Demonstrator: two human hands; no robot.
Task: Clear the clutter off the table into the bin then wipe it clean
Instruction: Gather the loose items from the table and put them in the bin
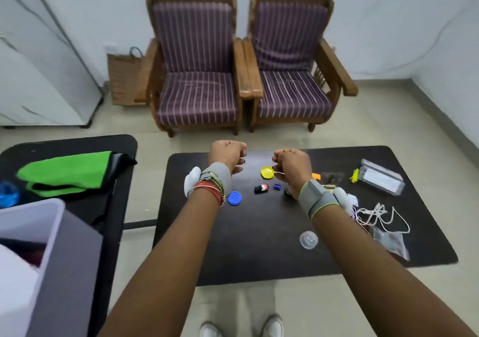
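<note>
At lower left stands the bin (70,272), nearest of all and just beside the table (246,253), so each load should travel leftward and low. Clutter lies across the table: a clear lid (308,239) low and right of centre, a cord tangle (375,215) and a bag (391,242) at right, a blue lid (234,198), then small bits (260,188) and a yellow lid (267,173) mid-frame. Above these both hands hang with fingers curled. The right hand (293,164) seems to pinch a thin white strand (280,173); whether the left hand (228,155) grips anything I cannot tell. Best, I judge, to gather several small pieces per trip and lift the cord as one bunch, lest it snag. A green cloth (64,174) at far left suits the wiping.
</note>
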